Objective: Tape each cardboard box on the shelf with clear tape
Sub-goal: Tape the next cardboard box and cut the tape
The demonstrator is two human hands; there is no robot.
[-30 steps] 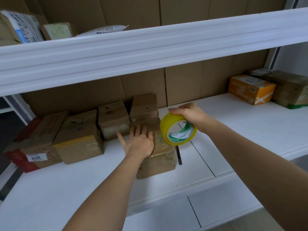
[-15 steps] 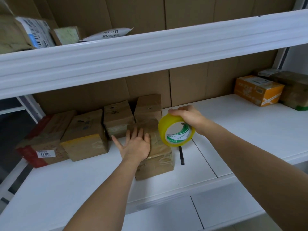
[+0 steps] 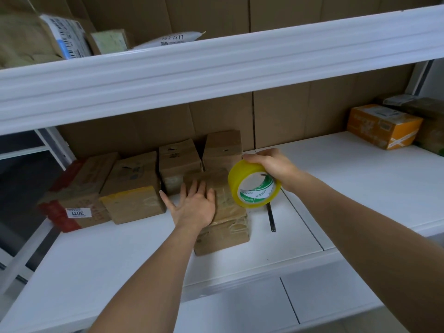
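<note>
A brown cardboard box (image 3: 223, 227) with shiny tape on it lies near the front of the white shelf (image 3: 360, 188). My left hand (image 3: 194, 205) presses flat on its top, fingers spread and straight. My right hand (image 3: 271, 164) grips a yellow roll of tape (image 3: 252, 186) from above, held just over the box's right rear corner. Behind it stand several more brown boxes in a row: one (image 3: 223, 147) right behind, one (image 3: 177, 162) to its left, a larger one (image 3: 134, 186) and a red-edged one (image 3: 77, 193) with a white label.
An orange box (image 3: 382, 124) and a darker parcel (image 3: 430, 121) sit at the far right of the shelf. The upper shelf's white beam (image 3: 216, 66) hangs overhead with parcels (image 3: 64, 39) on it. A dark slot (image 3: 271, 217) runs across the shelf right of the box.
The view has shifted slightly, and the tape roll has sunk a little closer to the box's right side. My left hand stays flat on the box.
</note>
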